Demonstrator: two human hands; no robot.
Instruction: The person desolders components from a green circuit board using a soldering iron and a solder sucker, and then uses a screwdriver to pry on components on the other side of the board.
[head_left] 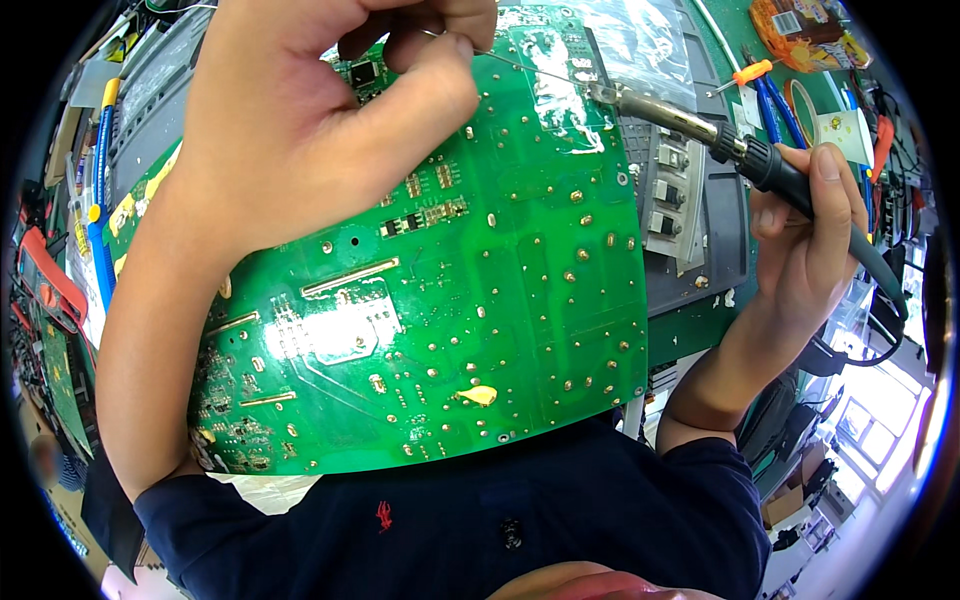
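Note:
A large green circuit board (500, 330) with many solder joints lies in front of me. My left hand (300, 150) reaches over its far left part, with thumb and fingers pinched on a thin solder wire (530, 70). The wire stretches right toward the tip of a soldering iron (690, 122), near the board's far right edge. Whether wire and tip touch is too small to tell. My right hand (820, 225) is closed around the iron's black handle, off the board's right side. A dark cable trails from the handle.
Beneath the board is a grey mat (725, 240), bearing a strip of small black-and-metal components (668, 190). Clear plastic bags (645, 50), an orange-handled screwdriver (752, 72), a tape roll (800, 112) and an orange packet (805, 35) lie far right. Red-handled pliers (52, 280) are at left.

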